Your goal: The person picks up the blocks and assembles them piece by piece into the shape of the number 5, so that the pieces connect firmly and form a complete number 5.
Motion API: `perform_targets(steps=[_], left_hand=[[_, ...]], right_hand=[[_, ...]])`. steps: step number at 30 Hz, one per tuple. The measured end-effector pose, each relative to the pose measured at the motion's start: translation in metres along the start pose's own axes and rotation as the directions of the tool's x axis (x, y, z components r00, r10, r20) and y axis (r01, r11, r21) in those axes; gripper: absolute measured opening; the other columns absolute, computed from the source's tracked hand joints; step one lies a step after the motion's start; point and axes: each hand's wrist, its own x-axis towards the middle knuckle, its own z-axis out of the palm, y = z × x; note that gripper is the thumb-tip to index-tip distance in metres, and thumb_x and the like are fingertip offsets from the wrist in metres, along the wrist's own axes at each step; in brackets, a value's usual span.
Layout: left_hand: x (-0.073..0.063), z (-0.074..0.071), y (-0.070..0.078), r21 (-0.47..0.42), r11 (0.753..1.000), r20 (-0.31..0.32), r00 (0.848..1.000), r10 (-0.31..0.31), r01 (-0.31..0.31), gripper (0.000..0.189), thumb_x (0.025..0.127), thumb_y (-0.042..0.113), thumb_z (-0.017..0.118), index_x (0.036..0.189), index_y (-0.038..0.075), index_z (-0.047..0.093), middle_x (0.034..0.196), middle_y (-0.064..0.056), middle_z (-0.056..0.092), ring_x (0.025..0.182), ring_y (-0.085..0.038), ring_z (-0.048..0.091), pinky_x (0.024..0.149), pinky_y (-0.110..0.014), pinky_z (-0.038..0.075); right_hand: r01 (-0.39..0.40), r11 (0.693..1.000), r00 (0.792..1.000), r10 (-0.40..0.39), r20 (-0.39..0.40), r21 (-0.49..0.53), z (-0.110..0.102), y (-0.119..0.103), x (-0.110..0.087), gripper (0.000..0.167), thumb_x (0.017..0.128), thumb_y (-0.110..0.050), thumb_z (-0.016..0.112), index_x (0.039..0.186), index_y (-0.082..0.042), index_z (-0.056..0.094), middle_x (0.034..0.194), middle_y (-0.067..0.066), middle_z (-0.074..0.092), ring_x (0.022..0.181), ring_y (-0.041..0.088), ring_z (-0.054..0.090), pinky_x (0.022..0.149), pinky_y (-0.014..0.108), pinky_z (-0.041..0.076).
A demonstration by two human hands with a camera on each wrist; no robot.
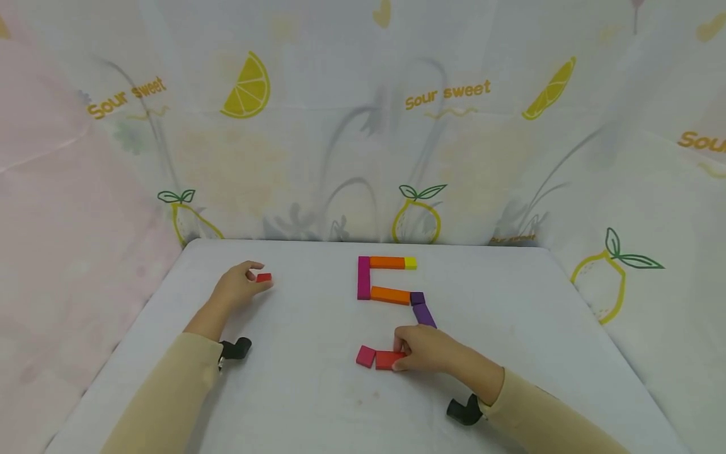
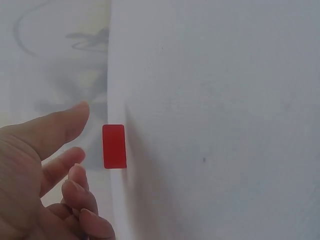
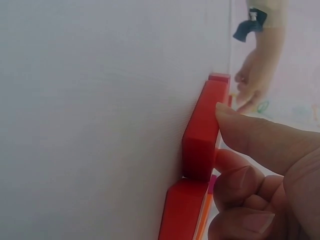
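My right hand [image 1: 428,350] pinches a long red block [image 1: 388,360] lying on the white table, with the thumb on its near side. At the left end of that block lies a pinkish-red square block [image 1: 365,356]. In the right wrist view another red block [image 3: 182,212] meets the other end; my hand hides it in the head view. Over at the left, my left hand [image 1: 235,285] has its thumb and fingers spread around a small red block [image 2: 114,146] on the table. The left wrist view shows its fingertips apart from that block.
Behind the right hand, a magenta block [image 1: 363,277], two orange blocks [image 1: 387,263], a yellow block [image 1: 411,263] and two purple blocks [image 1: 424,315] form a bent line on the table [image 1: 306,391]. A printed cloth [image 1: 340,126] hangs behind the table's far edge.
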Motion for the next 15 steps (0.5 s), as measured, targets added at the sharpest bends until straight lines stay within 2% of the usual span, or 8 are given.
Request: perform_targets(steps=[7, 11, 15], left_hand=[[0.006, -0.003, -0.011, 0.019, 0.999, 0.022, 0.999, 0.026, -0.027, 0.057, 0.089, 0.033, 0.074, 0.134, 0.000, 0.058, 0.109, -0.020, 0.056, 0.095, -0.033, 0.053, 0.081, -0.042, 0.043], [0.007, -0.001, -0.016, 0.025, 0.998, 0.006, 0.998, 0.063, -0.063, 0.053, 0.088, 0.031, 0.075, 0.128, -0.001, 0.062, 0.103, -0.019, 0.057, 0.091, -0.033, 0.053, 0.079, -0.042, 0.043], [0.007, 0.000, -0.018, 0.024, 0.997, -0.009, 0.997, 0.072, -0.072, 0.048, 0.088, 0.028, 0.074, 0.124, -0.001, 0.064, 0.097, -0.018, 0.057, 0.087, -0.031, 0.052, 0.076, -0.041, 0.042]], right_hand=[[-0.001, 1.000, 1.000, 0.001, -0.001, 0.008, 0.000, -0.001, 0.000, 0.022, 0.084, -0.027, 0.082, 0.091, -0.018, 0.063, 0.070, -0.005, 0.053, 0.066, 0.012, 0.049, 0.059, 0.026, 0.040], [-0.005, 1.000, 1.000, 0.005, -0.001, 0.009, 0.000, -0.002, 0.000, 0.022, 0.084, -0.027, 0.082, 0.091, -0.018, 0.063, 0.070, -0.005, 0.053, 0.066, 0.012, 0.049, 0.059, 0.026, 0.040], [-0.005, 1.000, 1.000, 0.005, -0.002, 0.009, 0.000, -0.001, 0.000, 0.022, 0.084, -0.027, 0.082, 0.091, -0.018, 0.063, 0.070, -0.005, 0.052, 0.066, 0.012, 0.049, 0.059, 0.026, 0.039]])
